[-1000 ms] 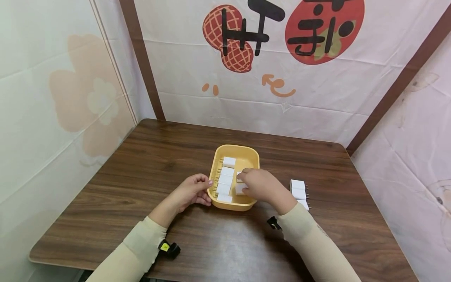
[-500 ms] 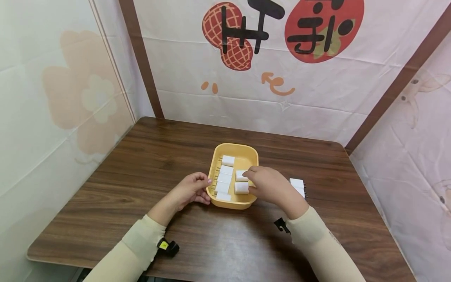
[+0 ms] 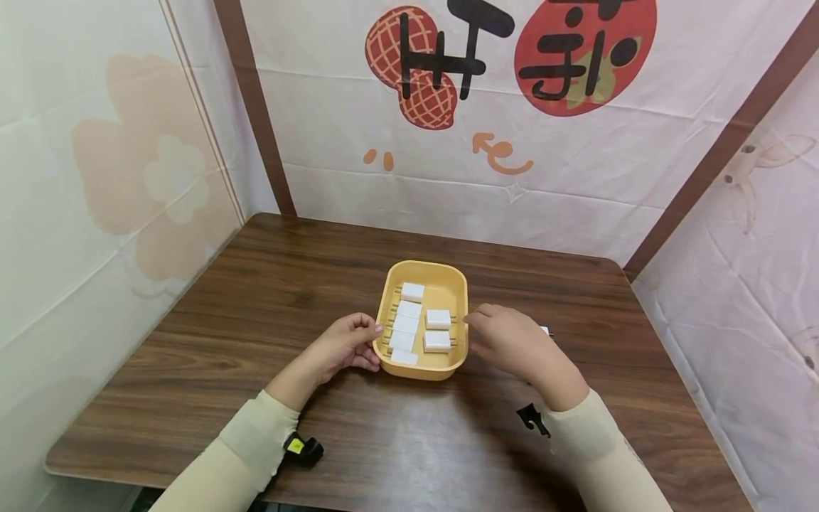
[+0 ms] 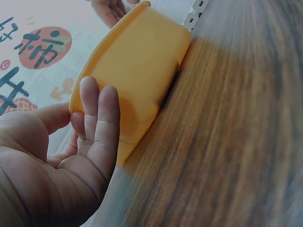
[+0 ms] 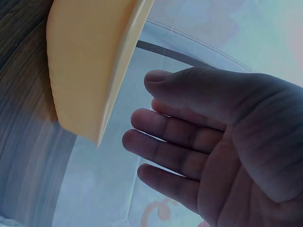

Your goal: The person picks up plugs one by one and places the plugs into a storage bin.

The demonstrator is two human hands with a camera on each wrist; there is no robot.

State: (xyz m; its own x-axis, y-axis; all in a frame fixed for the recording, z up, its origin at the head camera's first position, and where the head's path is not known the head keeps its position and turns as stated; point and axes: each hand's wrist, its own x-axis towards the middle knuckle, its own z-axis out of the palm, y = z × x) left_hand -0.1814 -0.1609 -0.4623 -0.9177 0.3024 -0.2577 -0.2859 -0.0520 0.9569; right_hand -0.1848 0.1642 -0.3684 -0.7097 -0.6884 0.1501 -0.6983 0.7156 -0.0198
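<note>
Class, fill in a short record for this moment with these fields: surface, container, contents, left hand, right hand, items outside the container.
surface: dark wooden table
container: yellow tray, near the table's middle
contents: six white plugs, four in the left column, two in the right
left hand: left hand holds the tray's left rim, thumb on the edge
right hand: right hand empty, fingers relaxed, just right of the tray
items outside the container: white plug on the table, mostly hidden behind the right hand
</note>
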